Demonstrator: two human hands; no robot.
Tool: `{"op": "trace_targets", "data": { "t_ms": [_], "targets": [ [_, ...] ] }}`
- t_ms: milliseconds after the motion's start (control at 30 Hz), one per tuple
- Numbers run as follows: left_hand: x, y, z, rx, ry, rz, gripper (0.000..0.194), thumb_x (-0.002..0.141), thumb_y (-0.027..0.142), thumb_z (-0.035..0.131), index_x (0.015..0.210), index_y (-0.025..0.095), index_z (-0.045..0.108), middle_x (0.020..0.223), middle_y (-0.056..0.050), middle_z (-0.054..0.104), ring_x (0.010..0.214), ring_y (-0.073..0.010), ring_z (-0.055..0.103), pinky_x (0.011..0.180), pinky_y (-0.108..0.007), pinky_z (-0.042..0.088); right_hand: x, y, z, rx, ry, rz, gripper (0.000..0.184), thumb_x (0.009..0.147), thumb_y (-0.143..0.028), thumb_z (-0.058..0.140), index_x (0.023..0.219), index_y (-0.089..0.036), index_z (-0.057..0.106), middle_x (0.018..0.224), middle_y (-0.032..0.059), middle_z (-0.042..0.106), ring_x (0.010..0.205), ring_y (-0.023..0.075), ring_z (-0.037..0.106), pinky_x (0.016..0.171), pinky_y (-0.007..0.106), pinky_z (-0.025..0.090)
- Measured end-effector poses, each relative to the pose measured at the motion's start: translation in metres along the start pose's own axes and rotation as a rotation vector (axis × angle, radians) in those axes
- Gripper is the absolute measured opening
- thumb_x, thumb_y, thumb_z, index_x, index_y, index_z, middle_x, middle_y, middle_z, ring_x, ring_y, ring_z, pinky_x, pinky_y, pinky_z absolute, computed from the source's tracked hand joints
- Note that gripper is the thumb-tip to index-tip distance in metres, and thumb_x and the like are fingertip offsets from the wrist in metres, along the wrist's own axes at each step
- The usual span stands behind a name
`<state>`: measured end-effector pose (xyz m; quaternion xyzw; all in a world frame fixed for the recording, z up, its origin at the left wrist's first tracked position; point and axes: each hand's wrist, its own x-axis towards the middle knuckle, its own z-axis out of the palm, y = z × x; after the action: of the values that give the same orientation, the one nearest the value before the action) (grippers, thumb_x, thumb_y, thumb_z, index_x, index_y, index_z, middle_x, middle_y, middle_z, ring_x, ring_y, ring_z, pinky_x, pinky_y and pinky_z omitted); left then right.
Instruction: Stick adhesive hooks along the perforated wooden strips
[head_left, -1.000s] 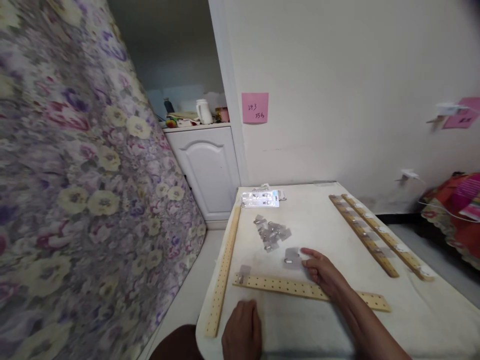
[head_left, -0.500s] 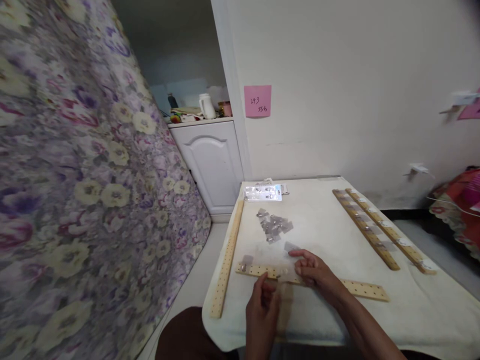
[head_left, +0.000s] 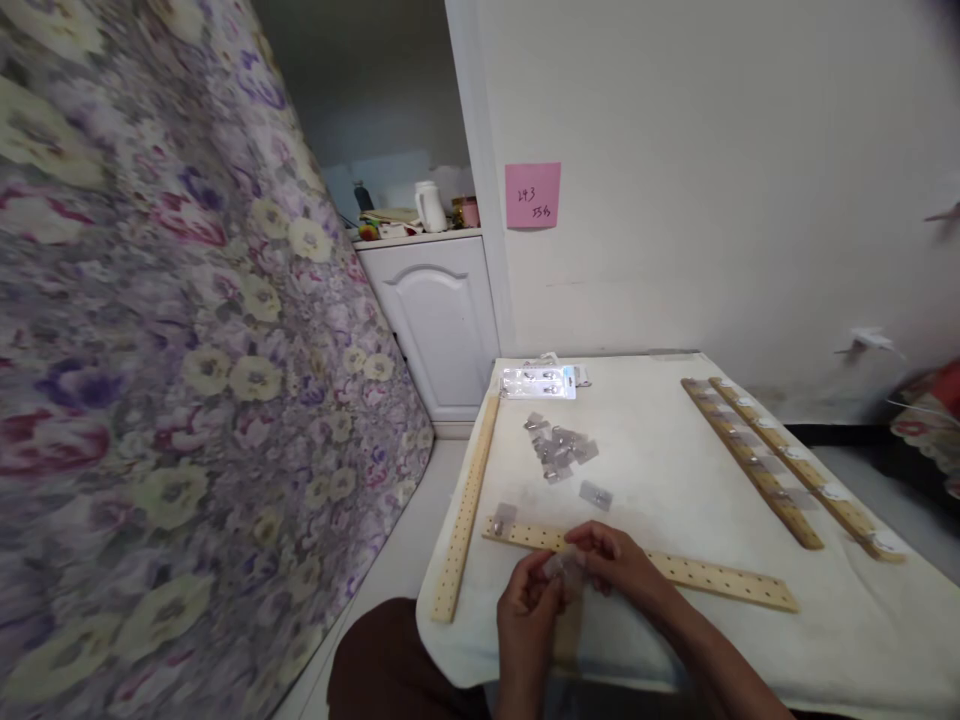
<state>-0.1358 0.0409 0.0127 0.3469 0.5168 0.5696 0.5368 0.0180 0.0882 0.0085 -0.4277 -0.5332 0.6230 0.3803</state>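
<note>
My left hand (head_left: pixel 528 598) and my right hand (head_left: pixel 613 562) meet over a pale wooden strip with holes (head_left: pixel 724 582). Both pinch a small clear plastic packet (head_left: pixel 568 568); its contents are too blurred to name. The strip lies crosswise in front of me, its middle hidden behind my hands. On its left end rests another clear packet (head_left: pixel 503 519) with a small shiny piece inside. A single packet (head_left: pixel 596 495) lies on the cloth just beyond my right fingers. Farther back is a loose pile of similar packets (head_left: pixel 559 450).
A second holed strip (head_left: pixel 466 510) runs along the table's left edge. Two wooden strips at the right, a near one (head_left: pixel 796 525) and an outer one (head_left: pixel 855 517), carry several packets. Blister packaging (head_left: pixel 538 383) lies at the back left of the cloth-covered table (head_left: pixel 645 430).
My right hand has drawn back from the single packet on the cloth to my left hand, and its fingers now grip the clear packet too. The view has turned slightly right-to-left.
</note>
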Motion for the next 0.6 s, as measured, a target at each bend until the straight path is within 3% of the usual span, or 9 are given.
{"op": "trace_targets", "data": {
  "t_ms": [100, 233, 433, 600],
  "targets": [
    [0.002, -0.009, -0.003, 0.007, 0.017, -0.004, 0.039, 0.059, 0.032, 0.076, 0.093, 0.015, 0.064, 0.071, -0.001, 0.067, 0.058, -0.0123, 0.059, 0.057, -0.022, 0.047, 0.004, 0.005, 0.005, 0.002, -0.019, 0.016, 0.029, 0.071, -0.034, 0.063, 0.093, -0.018, 0.054, 0.059, -0.006, 0.053, 0.043, 0.0079, 0.047, 0.042, 0.021, 0.036],
    [0.005, -0.023, -0.013, 0.058, 0.011, 0.047, 0.039, 0.068, 0.032, 0.07, 0.102, 0.016, 0.06, 0.08, -0.003, 0.066, 0.067, -0.014, 0.061, 0.063, -0.024, 0.048, 0.015, 0.003, 0.01, -0.022, -0.017, -0.022, 0.022, 0.07, -0.029, 0.062, 0.088, -0.019, 0.054, 0.053, -0.009, 0.047, 0.041, 0.0074, 0.044, 0.042, 0.02, 0.032],
    [0.009, -0.017, -0.031, 0.427, 0.057, 0.2, 0.037, 0.078, 0.032, 0.061, 0.112, 0.018, 0.056, 0.079, 0.0, 0.062, 0.067, -0.0141, 0.058, 0.064, -0.025, 0.047, 0.046, -0.009, 0.015, -0.218, -0.028, -0.134, 0.011, 0.073, -0.02, 0.056, 0.083, -0.018, 0.061, 0.058, -0.0041, 0.053, 0.053, 0.0106, 0.045, 0.052, 0.023, 0.032],
    [0.007, -0.013, -0.039, 0.691, 0.083, 0.367, 0.025, 0.085, 0.029, 0.051, 0.106, 0.018, 0.058, 0.091, -0.005, 0.063, 0.083, -0.0188, 0.06, 0.077, -0.031, 0.048, 0.075, -0.002, 0.016, -0.324, -0.02, -0.171, 0.013, 0.073, -0.02, 0.054, 0.083, -0.017, 0.063, 0.059, -0.0034, 0.053, 0.055, 0.0118, 0.045, 0.053, 0.023, 0.032]
  ]
}}
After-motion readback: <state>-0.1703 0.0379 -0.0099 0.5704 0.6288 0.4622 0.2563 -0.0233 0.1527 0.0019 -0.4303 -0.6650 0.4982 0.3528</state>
